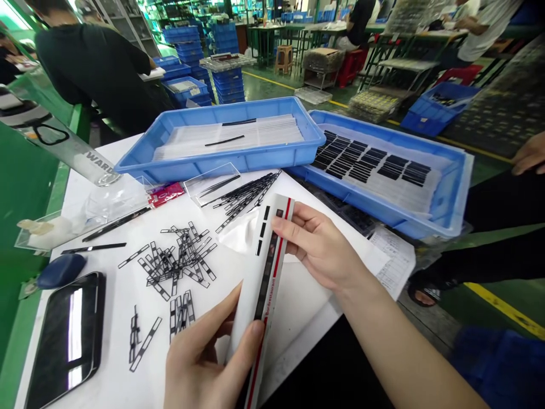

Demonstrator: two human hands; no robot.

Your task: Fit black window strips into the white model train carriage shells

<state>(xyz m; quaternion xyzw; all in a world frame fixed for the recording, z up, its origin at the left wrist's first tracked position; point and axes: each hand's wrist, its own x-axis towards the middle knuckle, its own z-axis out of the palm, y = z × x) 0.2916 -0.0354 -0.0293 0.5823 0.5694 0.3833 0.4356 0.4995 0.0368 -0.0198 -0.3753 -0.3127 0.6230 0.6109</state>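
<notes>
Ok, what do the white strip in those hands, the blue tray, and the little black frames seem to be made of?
The white strip looks like matte printed card or paper, with red lines and lettering. The blue tray looks like smooth moulded plastic with ribbed walls. The black frames look thin and slightly glossy, possibly plastic film or metal; the look leaves that open.

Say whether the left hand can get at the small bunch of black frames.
Likely yes: only bare white table lies between the left hand and the small bunch of black frames, though it now grips a white printed strip.
</notes>
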